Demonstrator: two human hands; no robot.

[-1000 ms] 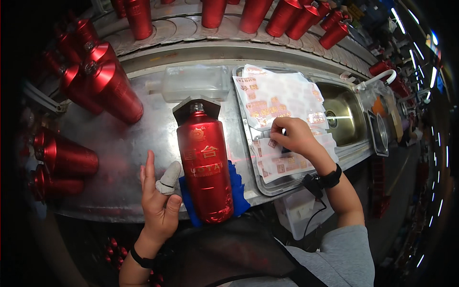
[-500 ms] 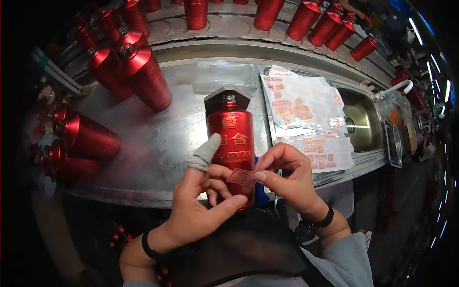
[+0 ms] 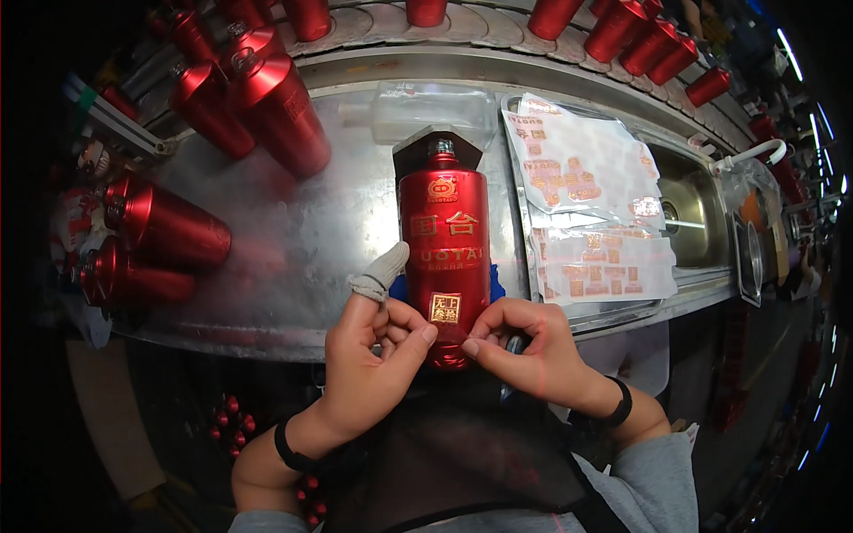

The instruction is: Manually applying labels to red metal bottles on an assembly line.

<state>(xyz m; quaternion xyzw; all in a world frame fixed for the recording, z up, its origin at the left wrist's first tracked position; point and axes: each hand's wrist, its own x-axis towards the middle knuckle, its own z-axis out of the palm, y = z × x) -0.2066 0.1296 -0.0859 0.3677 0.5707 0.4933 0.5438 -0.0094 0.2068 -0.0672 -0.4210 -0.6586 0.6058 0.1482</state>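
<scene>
A glossy red bottle [image 3: 444, 191] with gold lettering lies on its back before me, its neck pointing away and cradled in a dark notched rest [image 3: 409, 156]. Low on its front is a small square gold-printed sticker [image 3: 444, 307] with a clear film edge. My left hand [image 3: 378, 351], one finger wearing a pale cloth cover, pinches the sticker's lower left side with thumb and forefinger. At the lower right corner, my right hand [image 3: 524, 351] pinches the film the same way. How far the sticker touches the bottle I cannot tell.
Sticker sheets [image 3: 586, 173] lie on a tray right of the bottle, beside a metal sink [image 3: 680, 209]. A clear bottle [image 3: 435, 114] lies behind. Several red bottles stand or lie at left [image 3: 284, 115], and others line a conveyor [image 3: 480, 28] along the back.
Both hands have brought the sticker from above the bottle's lower half to lie squarely over its front, printed face up. My right hand has shifted down to the sticker's lower corner. The view has shifted slightly.
</scene>
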